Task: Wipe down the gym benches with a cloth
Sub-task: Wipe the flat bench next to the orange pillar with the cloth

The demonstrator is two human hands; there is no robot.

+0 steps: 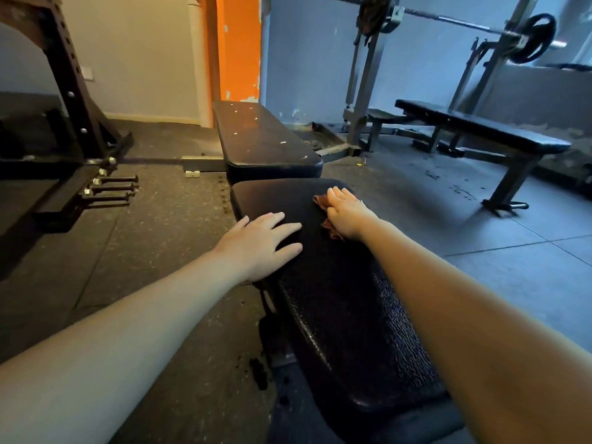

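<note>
A black padded gym bench [346, 315] runs from the bottom of the view up the middle. My left hand [259, 243] lies flat on its left edge, fingers straight and spread. My right hand [344, 213] presses a reddish-brown cloth [322, 202] onto the pad near the bench's far right corner; most of the cloth is hidden under the palm. A second black bench [259, 139], with pale scuffs on its pad, stands end to end just beyond the first. A third flat bench [480, 126] is at the right, under a barbell rack.
A dark steel rack [64, 91] with protruding pegs [112, 187] stands at the left. The grey rack [365, 75] at the back right carries a loaded barbell [535, 36]. Rubber floor mats lie on both sides of the near bench.
</note>
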